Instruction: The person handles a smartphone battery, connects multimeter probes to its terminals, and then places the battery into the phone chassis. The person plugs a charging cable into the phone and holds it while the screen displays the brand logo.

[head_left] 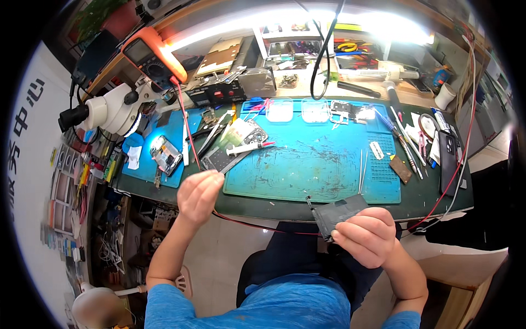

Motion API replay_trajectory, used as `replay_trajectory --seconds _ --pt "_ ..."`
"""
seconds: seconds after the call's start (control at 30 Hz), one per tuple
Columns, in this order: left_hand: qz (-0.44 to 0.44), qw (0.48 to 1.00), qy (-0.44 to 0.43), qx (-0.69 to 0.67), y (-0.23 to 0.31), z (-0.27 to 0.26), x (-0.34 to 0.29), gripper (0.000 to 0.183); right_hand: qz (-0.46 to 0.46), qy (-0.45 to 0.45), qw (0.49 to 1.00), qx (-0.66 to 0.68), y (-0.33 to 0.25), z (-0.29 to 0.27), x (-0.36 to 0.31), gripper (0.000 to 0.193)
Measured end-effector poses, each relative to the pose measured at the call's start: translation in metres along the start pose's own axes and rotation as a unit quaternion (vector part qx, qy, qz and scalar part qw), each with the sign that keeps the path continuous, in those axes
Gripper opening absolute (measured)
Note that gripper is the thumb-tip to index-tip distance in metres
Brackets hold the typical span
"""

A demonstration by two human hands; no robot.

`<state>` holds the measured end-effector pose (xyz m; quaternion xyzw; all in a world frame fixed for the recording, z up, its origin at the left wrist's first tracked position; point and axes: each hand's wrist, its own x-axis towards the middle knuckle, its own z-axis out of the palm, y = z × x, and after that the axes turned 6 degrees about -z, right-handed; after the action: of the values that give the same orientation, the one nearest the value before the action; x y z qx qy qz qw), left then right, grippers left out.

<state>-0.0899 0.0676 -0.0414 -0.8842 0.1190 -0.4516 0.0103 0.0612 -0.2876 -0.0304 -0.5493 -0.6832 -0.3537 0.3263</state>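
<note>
Gripping a dark flat panel (338, 214) at the near edge of a large blue mat (285, 172), the right hand (366, 236) of a person in a blue shirt (296, 304) has its fingers folded over the panel's near right end, clamped on it. The panel is held in front of the mat's near edge, right of its middle, and a short thin strip (310, 203) juts from its left side toward the mat.

The left hand (199, 197) hovers just outside the mat's near left corner, its fingertips drawn together; whether anything is pinched between them cannot be told. Close by, a grey phone part (219, 160) lies across the mat's left edge, with a syringe (244, 148) at its right end, over the mat.

Left of the mat, a phone with bared insides (166, 154) rests on a smaller blue pad (137, 171), lit by a white microscope (112, 115) farther out. An orange meter (155, 57) stands beyond the mat's far left corner.

Two clear boxes (279, 111) sit along the mat's far edge. Tweezers (362, 171) lie toward the mat's right side, with a white strip (376, 150) nearby and a brown block (400, 169) by its right edge. A black phone (448, 156) lies well to the mat's right.
</note>
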Motion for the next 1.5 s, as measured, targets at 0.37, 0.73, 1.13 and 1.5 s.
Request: replay_trajectory --seconds 0.37,0.73,1.13,1.5 --pt "-0.212 0.939 -0.255 -0.095 0.047 -0.039 -0.02 0.074 0.345 0.137 0.911 0.182 -0.001 0.009 -0.006 0.022" --pt "-0.291 0.861 -0.192 -0.37 0.066 -0.027 0.046 0.033 0.568 0.146 0.662 0.467 -0.013 0.012 0.019 0.018" --pt "-0.27 0.718 -0.274 -0.58 0.086 0.029 0.069 0.03 0.483 -0.045 0.793 0.368 -0.014 0.01 0.015 0.024" --pt "-0.529 0.357 -0.273 -0.719 0.094 0.022 0.054 0.025 0.075 -0.067 0.989 -0.109 -0.012 0.012 0.022 0.01"
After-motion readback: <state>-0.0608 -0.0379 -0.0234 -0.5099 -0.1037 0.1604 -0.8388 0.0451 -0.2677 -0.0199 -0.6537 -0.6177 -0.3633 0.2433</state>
